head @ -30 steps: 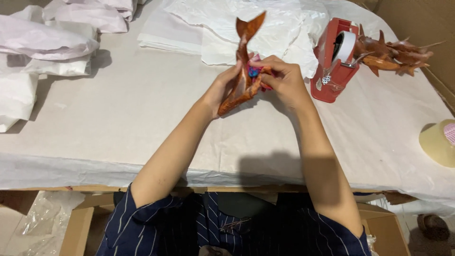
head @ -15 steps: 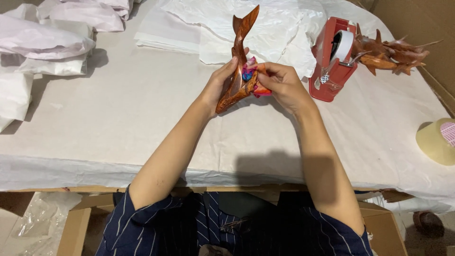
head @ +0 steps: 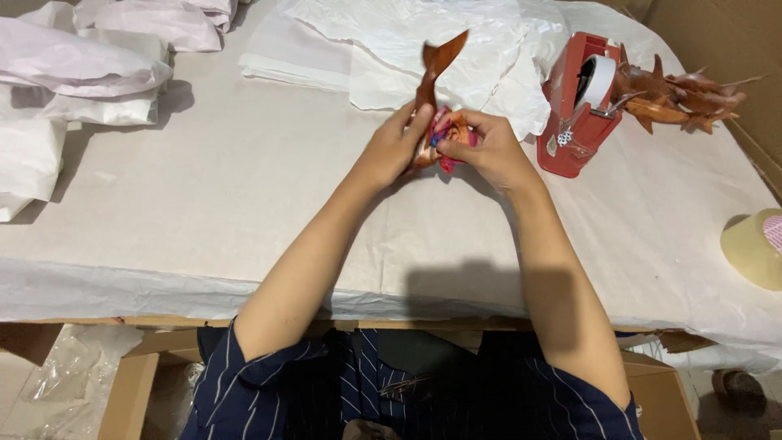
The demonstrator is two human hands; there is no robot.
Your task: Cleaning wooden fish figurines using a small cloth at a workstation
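Both my hands hold a small brown-orange fish-shaped figure (head: pixel 436 73) above the white-covered table (head: pixel 244 204). Its forked tail points up and away from me. My left hand (head: pixel 391 147) grips its left side, fingers curled around the body. My right hand (head: pixel 485 147) closes on its right side, where a pink and blue part (head: pixel 444 130) shows between the fingers. The figure's lower body is hidden by my fingers.
A red tape dispenser (head: pixel 578 106) with a white roll stands right of my hands. Behind it lies a pile of similar brown figures (head: pixel 684 94). White sheets (head: pixel 423 41) and bundles (head: pixel 73 73) lie at the back and left. A tape roll (head: pixel 753 248) sits at the right edge.
The figure has turned more upright, its tail now pointing straight away, and my hands have closed tighter around its body, covering more of it.
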